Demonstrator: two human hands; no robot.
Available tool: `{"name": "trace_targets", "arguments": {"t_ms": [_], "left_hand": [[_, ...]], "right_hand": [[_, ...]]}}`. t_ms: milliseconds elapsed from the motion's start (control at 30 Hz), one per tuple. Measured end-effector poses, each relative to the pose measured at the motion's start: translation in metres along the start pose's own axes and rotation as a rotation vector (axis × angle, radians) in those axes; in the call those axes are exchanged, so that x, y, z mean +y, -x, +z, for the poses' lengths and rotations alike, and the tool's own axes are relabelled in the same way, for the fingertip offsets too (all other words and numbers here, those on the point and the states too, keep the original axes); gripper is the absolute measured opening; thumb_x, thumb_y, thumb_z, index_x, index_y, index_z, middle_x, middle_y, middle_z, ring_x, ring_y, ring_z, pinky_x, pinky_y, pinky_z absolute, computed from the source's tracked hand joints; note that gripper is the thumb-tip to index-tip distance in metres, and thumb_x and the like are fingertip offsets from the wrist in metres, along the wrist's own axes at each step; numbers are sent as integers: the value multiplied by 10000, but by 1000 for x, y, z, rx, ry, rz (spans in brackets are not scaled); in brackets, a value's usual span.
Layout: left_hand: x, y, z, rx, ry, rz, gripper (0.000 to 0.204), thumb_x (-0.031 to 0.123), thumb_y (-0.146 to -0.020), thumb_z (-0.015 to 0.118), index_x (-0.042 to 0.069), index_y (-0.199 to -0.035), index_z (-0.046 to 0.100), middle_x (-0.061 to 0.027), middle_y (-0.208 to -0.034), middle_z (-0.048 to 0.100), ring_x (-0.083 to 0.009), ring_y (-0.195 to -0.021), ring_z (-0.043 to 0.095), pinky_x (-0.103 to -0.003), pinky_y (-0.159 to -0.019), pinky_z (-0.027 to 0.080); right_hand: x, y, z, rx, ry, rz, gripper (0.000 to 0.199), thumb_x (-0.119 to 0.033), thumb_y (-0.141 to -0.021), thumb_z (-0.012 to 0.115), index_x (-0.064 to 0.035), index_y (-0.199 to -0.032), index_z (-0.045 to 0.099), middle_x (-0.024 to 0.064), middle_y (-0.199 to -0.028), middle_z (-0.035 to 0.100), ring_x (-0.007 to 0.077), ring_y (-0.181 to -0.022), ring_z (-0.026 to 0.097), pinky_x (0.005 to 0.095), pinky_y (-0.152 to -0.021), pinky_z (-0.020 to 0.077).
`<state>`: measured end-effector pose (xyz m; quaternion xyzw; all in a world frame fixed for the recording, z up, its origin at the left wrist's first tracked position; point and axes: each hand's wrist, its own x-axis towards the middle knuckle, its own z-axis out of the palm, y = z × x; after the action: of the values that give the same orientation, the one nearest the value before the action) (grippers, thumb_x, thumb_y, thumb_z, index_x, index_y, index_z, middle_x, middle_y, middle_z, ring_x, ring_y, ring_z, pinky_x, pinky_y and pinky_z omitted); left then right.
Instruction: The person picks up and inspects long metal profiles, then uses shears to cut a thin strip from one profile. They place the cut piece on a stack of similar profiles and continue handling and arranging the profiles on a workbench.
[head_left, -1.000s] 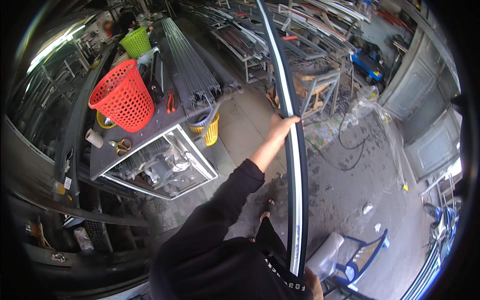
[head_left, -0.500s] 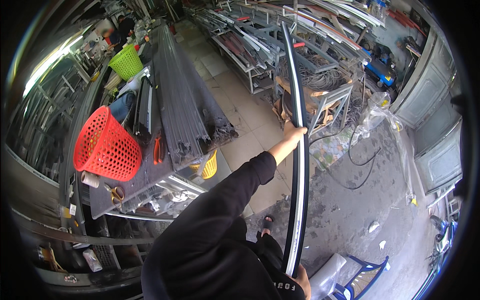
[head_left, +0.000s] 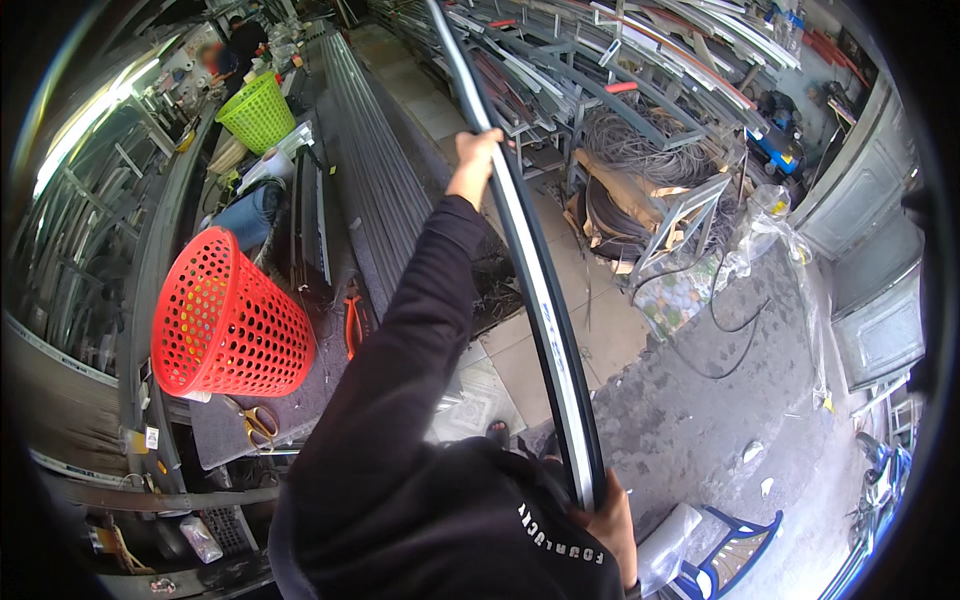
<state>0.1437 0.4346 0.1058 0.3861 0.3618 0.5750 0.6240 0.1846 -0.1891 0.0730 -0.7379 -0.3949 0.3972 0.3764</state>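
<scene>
A long black profile bar (head_left: 538,280) with a pale strip along it slants across the middle, its far end running out past the top edge. My left hand (head_left: 478,158) is closed around it on the far stretch, arm stretched forward. Close to my body, my right hand (head_left: 612,528) grips the near end, with part of its fingers hidden behind the bar. Left of the bar, a stack of long grey profiles (head_left: 372,165) lies on the workbench (head_left: 225,440). Pliers with red handles (head_left: 353,318) and yellow-handled scissors (head_left: 262,425) lie on the bench.
A red perforated basket (head_left: 262,345) and a green one (head_left: 257,112) stand on the bench. Across the aisle are racks of profiles, coiled grey strip (head_left: 640,140) and a metal frame (head_left: 685,222). A blue-framed chair (head_left: 735,555) is at lower right. Someone stands at the far left.
The bar has swung so its far end leans left, toward the stacked profiles. My left hand moved forward and left with it; my right hand shows more fully. The view has shifted slightly.
</scene>
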Motion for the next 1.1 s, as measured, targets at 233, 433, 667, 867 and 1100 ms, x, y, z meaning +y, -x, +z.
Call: {"name": "trace_targets", "arguments": {"t_ms": [233, 433, 667, 867, 1100], "left_hand": [[18, -47, -95, 240, -1198, 217, 730, 496, -816, 650, -123, -1193, 574, -336, -1225, 555, -420, -1187, 541, -483, -993, 430], [47, -27, -160, 379, -1864, -114, 1062, 734, -830, 479, -34, -1514, 215, -352, -1548, 104, -575, -1414, 45, -672, -1117, -14], [41, -6, -165, 273, -1711, -45, 1046, 704, -842, 513, -5, -1531, 171, -361, -1553, 7, -571, -1421, 4, -681, -1110, -32], [33, 93, -99, -380, -1876, 404, 874, 694, -887, 463, 98, -1511, 325, -245, -1584, 156, -469, -1465, 71, -610, -1159, -23], [62, 96, -109, -185, -1991, 224, 860, 765, -814, 498, 249, -1493, 386, -205, -1577, 216, -492, -1449, 115, -647, -1141, -7]], "right_hand": [[-46, -62, 3, -179, 26, -55, 530, -145, -646, 821, 34, -1074, 565, 200, -887, 705, 265, -826, 708, 360, -732, 534], [-49, -91, 17, -116, 299, -69, 583, -244, -663, 816, 17, -1099, 532, 226, -889, 693, 375, -840, 689, 432, -728, 534], [-61, -125, 19, -186, 392, -151, 732, -236, -699, 769, 54, -1269, 412, 301, -955, 656, 468, -909, 642, 496, -774, 519], [-91, -201, 64, -172, 434, -252, 649, -213, -699, 705, 113, -1179, 415, 315, -806, 642, 471, -843, 646, 494, -774, 520], [-97, -167, 71, 135, 705, -338, 914, -408, -650, 844, -8, -1326, 377, 264, -1194, 519, 418, -987, 641, 473, -779, 548]]}}
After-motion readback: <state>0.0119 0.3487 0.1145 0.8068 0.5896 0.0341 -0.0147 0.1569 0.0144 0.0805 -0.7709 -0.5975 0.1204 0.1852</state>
